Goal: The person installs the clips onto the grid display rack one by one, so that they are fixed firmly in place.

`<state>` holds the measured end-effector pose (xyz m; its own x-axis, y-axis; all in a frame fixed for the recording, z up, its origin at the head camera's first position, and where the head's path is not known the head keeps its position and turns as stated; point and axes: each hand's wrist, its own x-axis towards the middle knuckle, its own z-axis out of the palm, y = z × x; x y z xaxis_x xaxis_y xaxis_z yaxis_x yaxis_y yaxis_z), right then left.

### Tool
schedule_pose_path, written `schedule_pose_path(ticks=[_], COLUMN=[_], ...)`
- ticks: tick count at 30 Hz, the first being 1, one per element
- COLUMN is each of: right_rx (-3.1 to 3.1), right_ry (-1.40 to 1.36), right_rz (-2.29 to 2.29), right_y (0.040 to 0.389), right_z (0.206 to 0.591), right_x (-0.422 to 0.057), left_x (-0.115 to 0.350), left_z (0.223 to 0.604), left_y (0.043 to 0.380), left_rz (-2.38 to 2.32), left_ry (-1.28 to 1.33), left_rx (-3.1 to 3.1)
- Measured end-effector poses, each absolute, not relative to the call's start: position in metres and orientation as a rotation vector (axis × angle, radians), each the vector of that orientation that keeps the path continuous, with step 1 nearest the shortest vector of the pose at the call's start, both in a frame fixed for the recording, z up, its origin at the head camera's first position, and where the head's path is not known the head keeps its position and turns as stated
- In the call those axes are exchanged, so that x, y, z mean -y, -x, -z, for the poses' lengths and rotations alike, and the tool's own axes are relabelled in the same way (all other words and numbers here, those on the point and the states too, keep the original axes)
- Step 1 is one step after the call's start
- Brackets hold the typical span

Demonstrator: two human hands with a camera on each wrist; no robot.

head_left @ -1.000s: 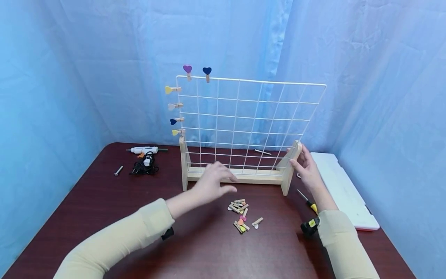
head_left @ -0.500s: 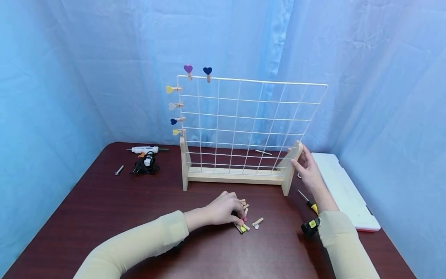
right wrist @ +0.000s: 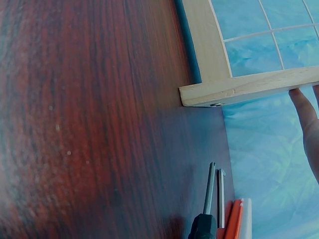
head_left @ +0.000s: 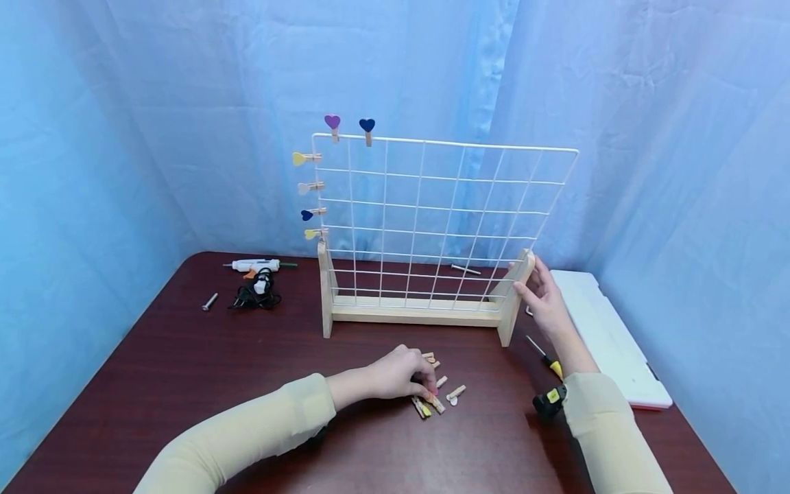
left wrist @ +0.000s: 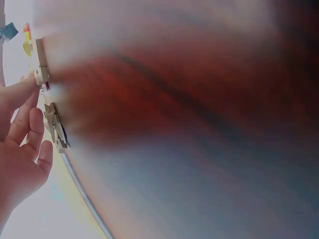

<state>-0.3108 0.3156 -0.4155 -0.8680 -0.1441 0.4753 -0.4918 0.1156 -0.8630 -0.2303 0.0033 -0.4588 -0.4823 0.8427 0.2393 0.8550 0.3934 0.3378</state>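
Note:
My left hand (head_left: pixel 401 374) is low over a small pile of wooden clothespins with coloured hearts, pinching one clothespin (head_left: pixel 437 403) between thumb and fingertips. In the left wrist view that clothespin (left wrist: pixel 41 59) sits at the fingertips, and another clothespin (left wrist: pixel 54 124) lies beside the curled fingers. Upright behind the pile is a white wire grid (head_left: pixel 426 206) in a wooden stand (head_left: pixel 413 315). Heart clothespins are clipped along its left edge and top left, among them a purple one (head_left: pixel 332 122). My right hand (head_left: pixel 546 302) holds the stand's right side post (head_left: pixel 515 302), thumb in front and fingers behind.
A screwdriver (head_left: pixel 546 358) and a white case (head_left: pixel 607 336) lie to the right. At the back left are a glue gun (head_left: pixel 256 265) with a coiled black cord (head_left: pixel 256 295) and a bolt (head_left: pixel 210 302). Another bolt (head_left: pixel 465 269) lies behind the grid.
My left hand came down from in front of the grid to the pile and now pinches a clothespin, with nearby ones shifted. My right hand has stayed on the post.

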Motion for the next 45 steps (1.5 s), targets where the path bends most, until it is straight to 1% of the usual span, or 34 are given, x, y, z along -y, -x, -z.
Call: schedule_pose_path(ticks=[6,12,18,28,35,39,45], right_rx=[2.125,2.157,2.156,2.173,2.168,2.158,2.146], right_ry=[-0.623,-0.612,-0.608,-0.596,-0.589,-0.588,-0.604], right_rz=[-1.828,-1.796,-1.793,-1.803,-1.805,-1.815,-1.812], right_y=[0.31,0.309,0.31,0.312,0.314,0.314,0.314], right_z=[0.415,0.413,0.413,0.415,0.415,0.417,0.417], right_x=[-0.316,-0.314,-0.313,-0.315,-0.315,-0.314,-0.315], left_x=[0.001,0.009,0.024,0.056,0.066,0.067,0.068], left_z=[0.454,0.427,0.374,0.259,0.186,0.157,0.137], left_y=[0.233,0.236,0.243,0.27,0.289,0.302,0.315], left_rz=[0.746,0.986,1.124,0.991,0.928,0.792,0.673], left_ry=[1.588,1.486,1.346,1.238,1.094,1.061,1.0], left_rx=[2.561,2.535,2.439,2.122,1.932,1.897,1.937])
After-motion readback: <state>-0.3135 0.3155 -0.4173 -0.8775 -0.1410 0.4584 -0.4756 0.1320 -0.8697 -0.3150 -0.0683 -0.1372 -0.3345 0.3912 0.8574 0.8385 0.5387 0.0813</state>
